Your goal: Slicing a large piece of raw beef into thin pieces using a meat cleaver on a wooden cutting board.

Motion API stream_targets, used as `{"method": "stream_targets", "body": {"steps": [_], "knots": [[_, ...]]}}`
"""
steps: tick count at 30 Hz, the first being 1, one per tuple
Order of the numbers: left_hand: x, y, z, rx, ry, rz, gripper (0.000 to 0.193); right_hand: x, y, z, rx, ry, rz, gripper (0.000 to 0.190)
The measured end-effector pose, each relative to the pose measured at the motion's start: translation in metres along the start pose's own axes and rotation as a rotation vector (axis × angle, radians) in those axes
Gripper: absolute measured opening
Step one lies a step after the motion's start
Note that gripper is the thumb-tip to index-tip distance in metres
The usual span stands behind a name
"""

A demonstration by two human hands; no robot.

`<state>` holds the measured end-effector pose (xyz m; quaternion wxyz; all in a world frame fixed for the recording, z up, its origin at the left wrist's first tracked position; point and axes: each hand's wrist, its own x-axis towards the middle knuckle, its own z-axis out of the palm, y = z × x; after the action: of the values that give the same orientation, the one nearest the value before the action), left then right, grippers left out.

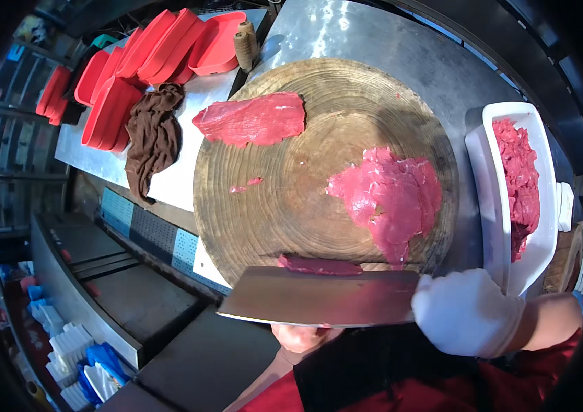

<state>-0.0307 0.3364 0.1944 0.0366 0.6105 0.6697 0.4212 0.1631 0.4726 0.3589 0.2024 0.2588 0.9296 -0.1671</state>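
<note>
My right hand, in a white glove, grips the handle of a broad cleaver. The blade spans the near rim of a round wooden chopping block. My left hand is bare and mostly hidden under the blade, so its fingers cannot be made out. Just beyond the blade's back lies a thin strip of raw red meat. A larger spread of raw meat covers the block's right side. At the far left rim rests a flat slab of meat, with small scraps below it.
A white deep tub holding cut meat stands right of the block on a steel table. Red plastic trays, a brown cloth and two brown cylinders occupy the far left. Dark counter panels lie lower left.
</note>
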Motion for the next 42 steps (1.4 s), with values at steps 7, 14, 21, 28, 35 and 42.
{"method": "stream_targets", "body": {"steps": [7, 14, 21, 28, 35, 42], "knots": [[0.040, 0.016, -0.004, 0.001, 0.026, 0.053, 0.042, 0.058, -0.016, 0.000, 0.289, 0.191, -0.099, 0.014], [0.037, 0.009, -0.011, 0.053, -0.078, 0.095, 0.048, 0.057, -0.001, 0.022, 0.241, 0.620, -0.230, 0.013], [0.059, 0.030, -0.025, -0.090, -0.031, -0.086, 0.026, -0.051, 0.020, 0.011, 1.207, 0.240, 0.434, 0.031], [0.081, 0.074, -0.008, -1.641, -0.663, -0.731, 0.034, -0.094, 0.005, 0.093, 1.629, 0.327, 0.255, 0.019], [0.058, 0.092, 0.028, -1.363, -0.934, -0.782, 0.019, -0.137, -0.013, 0.148, 1.983, 0.445, 0.401, 0.011], [0.060, 0.111, 0.046, -1.400, -0.933, -1.069, 0.013, -0.143, -0.012, 0.161, 1.910, 0.501, 0.477, 0.012]]}}
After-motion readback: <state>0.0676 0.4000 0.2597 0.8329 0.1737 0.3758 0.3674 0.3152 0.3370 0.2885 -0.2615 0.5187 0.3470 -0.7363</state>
